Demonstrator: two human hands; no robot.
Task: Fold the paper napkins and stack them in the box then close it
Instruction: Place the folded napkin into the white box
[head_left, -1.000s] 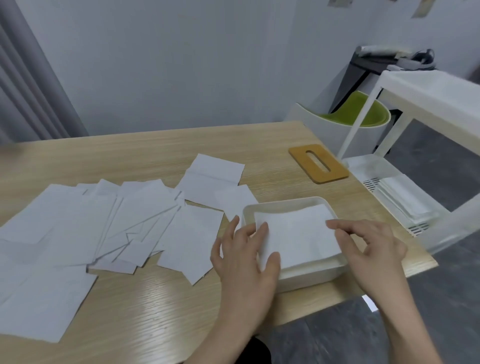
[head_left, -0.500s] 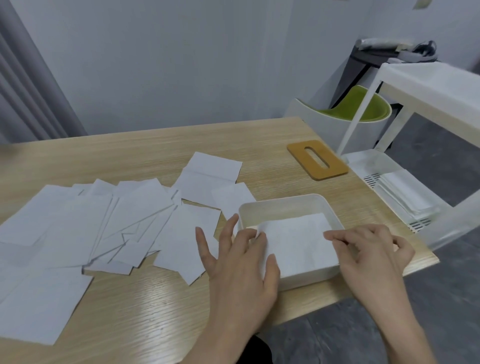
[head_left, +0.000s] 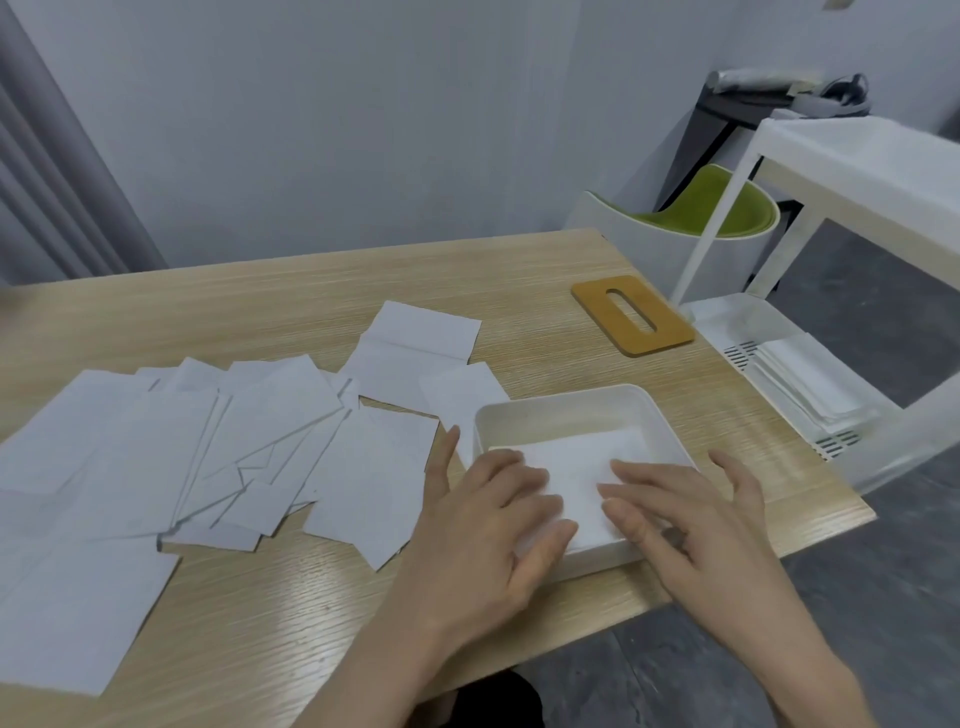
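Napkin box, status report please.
Left hand and right hand flat, pressing folded napkin into box. Lid off, loose napkins unfolded. Nothing obstructing.

Near half of folded napkin (head_left: 576, 457) under both hands (head_left: 582, 525), leftmost napkins (head_left: 62, 613) cut by frame edge

No readable text, labels, brands or numbers anywhere. White paper napkins (head_left: 171, 457) at 9 o'clock are blank; white plastic box (head_left: 561, 410) and tan wooden slotted lid (head_left: 631, 314) at 1 o'clock carry no markings.
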